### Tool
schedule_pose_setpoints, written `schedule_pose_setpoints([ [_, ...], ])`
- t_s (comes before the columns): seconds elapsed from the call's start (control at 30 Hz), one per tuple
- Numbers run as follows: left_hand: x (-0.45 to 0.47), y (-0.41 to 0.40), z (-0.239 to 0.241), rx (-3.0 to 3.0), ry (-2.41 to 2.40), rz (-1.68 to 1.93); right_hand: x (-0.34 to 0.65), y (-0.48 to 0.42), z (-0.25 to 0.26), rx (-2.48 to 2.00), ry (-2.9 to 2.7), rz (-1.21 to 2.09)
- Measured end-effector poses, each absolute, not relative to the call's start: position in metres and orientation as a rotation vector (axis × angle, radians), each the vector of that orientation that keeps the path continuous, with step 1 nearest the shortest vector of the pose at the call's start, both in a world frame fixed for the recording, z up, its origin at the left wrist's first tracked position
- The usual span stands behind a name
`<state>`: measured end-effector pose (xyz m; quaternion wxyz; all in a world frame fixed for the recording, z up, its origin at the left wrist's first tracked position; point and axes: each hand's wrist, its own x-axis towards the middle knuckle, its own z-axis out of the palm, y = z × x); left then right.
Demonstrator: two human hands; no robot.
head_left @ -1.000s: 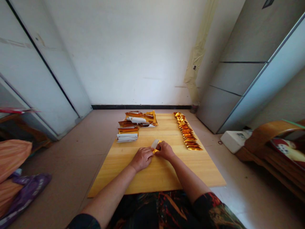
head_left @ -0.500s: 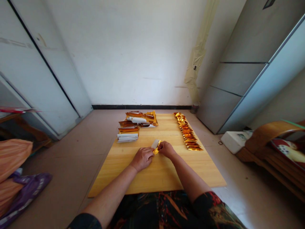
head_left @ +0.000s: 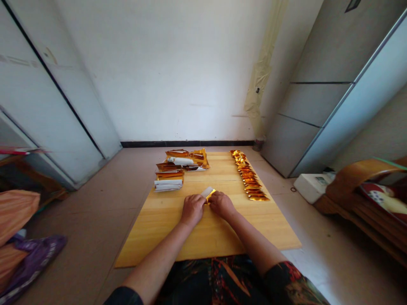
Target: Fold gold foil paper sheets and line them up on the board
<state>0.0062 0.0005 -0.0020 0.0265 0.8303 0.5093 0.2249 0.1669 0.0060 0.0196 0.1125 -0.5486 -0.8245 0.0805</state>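
Note:
My left hand [head_left: 192, 209] and my right hand [head_left: 221, 203] meet over the middle of a wooden board [head_left: 165, 237]. Both are closed on a small gold foil paper [head_left: 208, 193], whose pale back shows above my fingers. The paper lies low against the board. A row of several folded gold pieces [head_left: 248, 176] runs along the board's right side, beyond my right hand. Stacks of gold and white paper [head_left: 170, 173] lie at the board's far left.
The board lies on a tiled floor [head_left: 89, 220]. A grey cabinet [head_left: 318, 106] stands at the right, a white box [head_left: 310, 186] and a wooden chair [head_left: 365, 182] beside it. Orange and purple bags [head_left: 22, 237] are at the left. A white wall is ahead.
My hands have drawn closer together over the foil paper, the left one shifting slightly right. The view has tilted a little.

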Motion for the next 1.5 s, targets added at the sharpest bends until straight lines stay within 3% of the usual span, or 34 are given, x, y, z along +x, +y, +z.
schedule_pose_setpoints([
  [0.3,-0.013,0.009,0.002,2.769,1.442,0.675,0.162,-0.016,0.037,-1.531,-2.623,0.183],
  [0.57,-0.009,0.01,0.003,2.749,1.422,0.493,0.185,-0.011,0.023,-1.498,-2.511,0.113],
  [1.03,0.013,-0.001,0.011,2.61,1.743,0.467,0.2,0.014,-0.003,-1.234,-2.392,0.241],
  [1.5,0.011,-0.004,0.013,2.633,1.701,0.482,0.197,0.015,0.021,-1.259,-2.644,0.093],
])
